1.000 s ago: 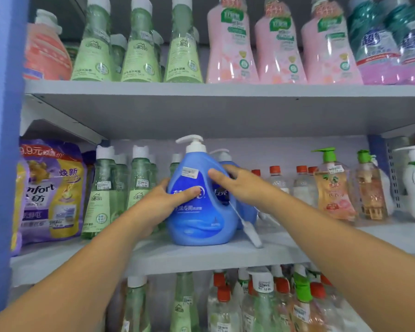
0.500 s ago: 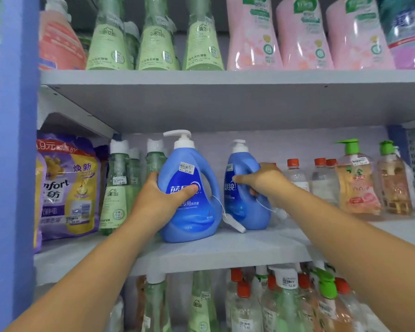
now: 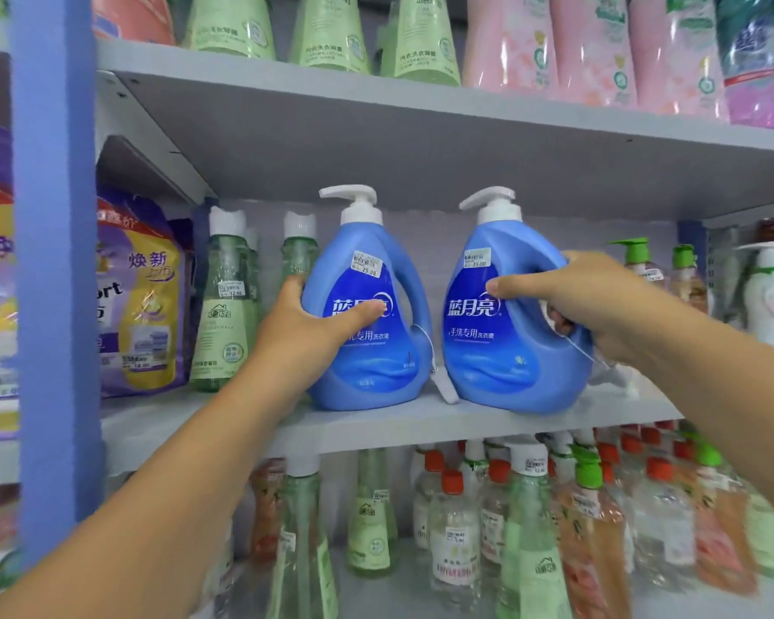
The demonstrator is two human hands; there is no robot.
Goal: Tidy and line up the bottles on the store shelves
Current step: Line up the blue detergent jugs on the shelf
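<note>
Two blue pump bottles of detergent stand side by side at the front of the middle shelf (image 3: 412,424), labels facing me. My left hand (image 3: 307,326) grips the left blue bottle (image 3: 367,350) from its left side, thumb across the label. My right hand (image 3: 586,301) holds the right blue bottle (image 3: 497,350) by its handle, thumb on the front. A white tag (image 3: 447,386) on a string hangs between the two bottles.
Green bottles (image 3: 226,306) and purple-yellow refill bags (image 3: 141,297) stand to the left, pump bottles (image 3: 640,261) to the right. A blue upright post (image 3: 54,261) borders the left. The upper shelf holds green and pink bottles; the lower shelf holds several red- and green-capped bottles (image 3: 528,520).
My right hand has pulled the second blue bottle from behind forward, level with the first, and turned its label to the front. The left bottle has shifted left. The camera has moved closer.
</note>
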